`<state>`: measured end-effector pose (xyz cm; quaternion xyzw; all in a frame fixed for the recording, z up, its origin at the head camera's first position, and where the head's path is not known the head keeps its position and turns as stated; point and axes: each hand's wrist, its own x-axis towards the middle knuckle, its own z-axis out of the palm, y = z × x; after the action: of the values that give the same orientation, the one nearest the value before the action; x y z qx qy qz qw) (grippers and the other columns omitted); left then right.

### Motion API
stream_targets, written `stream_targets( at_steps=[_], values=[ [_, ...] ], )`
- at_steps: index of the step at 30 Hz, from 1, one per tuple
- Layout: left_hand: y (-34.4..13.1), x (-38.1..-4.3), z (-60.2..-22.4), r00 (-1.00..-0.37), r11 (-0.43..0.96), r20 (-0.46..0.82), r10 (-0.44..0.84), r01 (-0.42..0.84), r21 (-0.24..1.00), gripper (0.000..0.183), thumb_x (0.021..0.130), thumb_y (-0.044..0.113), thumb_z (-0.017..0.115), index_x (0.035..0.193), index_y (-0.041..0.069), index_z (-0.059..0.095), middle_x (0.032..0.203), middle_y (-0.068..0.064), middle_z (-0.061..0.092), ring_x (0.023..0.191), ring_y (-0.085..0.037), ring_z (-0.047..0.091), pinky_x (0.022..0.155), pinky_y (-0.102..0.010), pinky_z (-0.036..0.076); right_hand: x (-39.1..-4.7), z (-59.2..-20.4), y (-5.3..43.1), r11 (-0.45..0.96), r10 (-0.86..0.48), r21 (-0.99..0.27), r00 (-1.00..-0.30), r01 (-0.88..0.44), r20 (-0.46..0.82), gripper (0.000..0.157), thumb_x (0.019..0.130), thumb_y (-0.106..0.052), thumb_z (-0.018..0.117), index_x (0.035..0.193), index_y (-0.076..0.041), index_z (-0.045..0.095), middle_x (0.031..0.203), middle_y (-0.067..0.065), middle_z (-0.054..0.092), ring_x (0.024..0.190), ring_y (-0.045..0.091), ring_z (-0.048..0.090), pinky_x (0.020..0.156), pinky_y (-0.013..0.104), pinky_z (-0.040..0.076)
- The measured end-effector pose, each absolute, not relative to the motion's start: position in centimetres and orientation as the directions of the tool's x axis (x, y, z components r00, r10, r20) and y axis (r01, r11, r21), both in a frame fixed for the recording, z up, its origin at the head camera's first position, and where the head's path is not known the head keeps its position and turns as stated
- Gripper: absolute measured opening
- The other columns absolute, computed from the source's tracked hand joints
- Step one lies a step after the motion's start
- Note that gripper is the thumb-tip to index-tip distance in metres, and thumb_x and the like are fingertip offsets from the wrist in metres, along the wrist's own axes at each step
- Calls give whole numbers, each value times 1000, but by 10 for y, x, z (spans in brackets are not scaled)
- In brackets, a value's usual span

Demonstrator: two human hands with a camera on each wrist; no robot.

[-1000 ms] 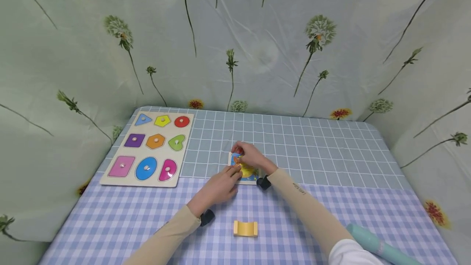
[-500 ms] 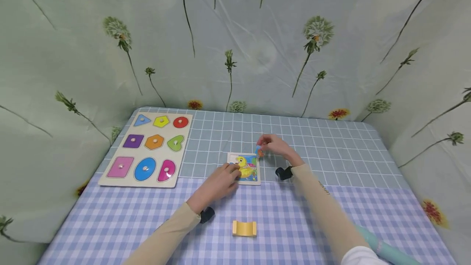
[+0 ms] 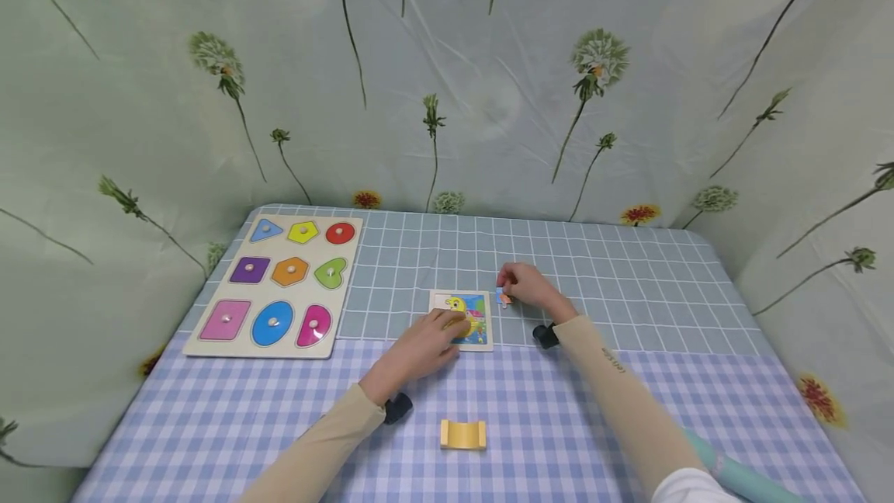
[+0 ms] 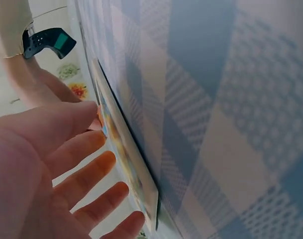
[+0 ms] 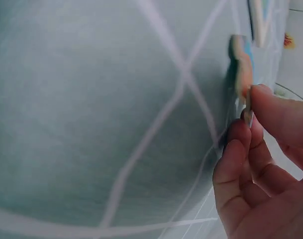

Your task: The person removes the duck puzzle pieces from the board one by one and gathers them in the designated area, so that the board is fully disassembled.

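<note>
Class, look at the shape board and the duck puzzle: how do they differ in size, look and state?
Size: the shape board is much larger than the duck puzzle. Look: the shape board has nine plain coloured shapes with knobs; the duck puzzle shows a yellow duck. State: the shape board lies untouched, while the left hand lies over the duck puzzle. Both are flat and pale-edged.

The head view looks forward and down across the table (image 3: pixel 545 449), wrist views look closely past the left hand (image 4: pixel 37 169) and right hand (image 5: pixel 273 169), head and left sharing the puzzle (image 3: pixel 480 309).
</note>
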<state>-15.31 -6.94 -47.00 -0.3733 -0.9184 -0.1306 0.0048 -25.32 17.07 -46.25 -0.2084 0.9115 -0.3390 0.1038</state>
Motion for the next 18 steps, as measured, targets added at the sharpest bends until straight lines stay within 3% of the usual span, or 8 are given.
stream_targets(
  at_steps=[12, 16, 18],
  values=[
    [-72, -154, -474, -722, 690, 55, 689, 678, 255, 42, 94, 22, 61, 135, 10, 56, 141, -8, 46, 130, -31, 40, 103, -47, 36, -250, -467, 171, 666, -457, -651, -889, -364, 30, 12, 85, 6, 60, 80, -4, 57, 70, 4, 53, 62, 17, 47, 57, 30, 41],
    [-71, -153, -474, -728, 696, 29, 685, 666, 268, 43, 95, 22, 61, 136, 9, 54, 143, -8, 45, 132, -32, 37, 105, -48, 33, -248, -462, 162, 642, -436, -702, -900, -310, -1, 6, 85, 6, 59, 87, 1, 61, 76, 7, 58, 68, 20, 52, 61, 32, 44],
    [-71, -152, -473, -730, 700, 17, 683, 660, 273, 44, 95, 22, 61, 136, 9, 54, 144, -9, 44, 133, -34, 36, 106, -48, 32, -246, -460, 155, 603, -486, -722, -874, -340, 6, 12, 85, 6, 58, 94, 2, 63, 83, 9, 61, 74, 21, 55, 66, 32, 46]
  ],
)
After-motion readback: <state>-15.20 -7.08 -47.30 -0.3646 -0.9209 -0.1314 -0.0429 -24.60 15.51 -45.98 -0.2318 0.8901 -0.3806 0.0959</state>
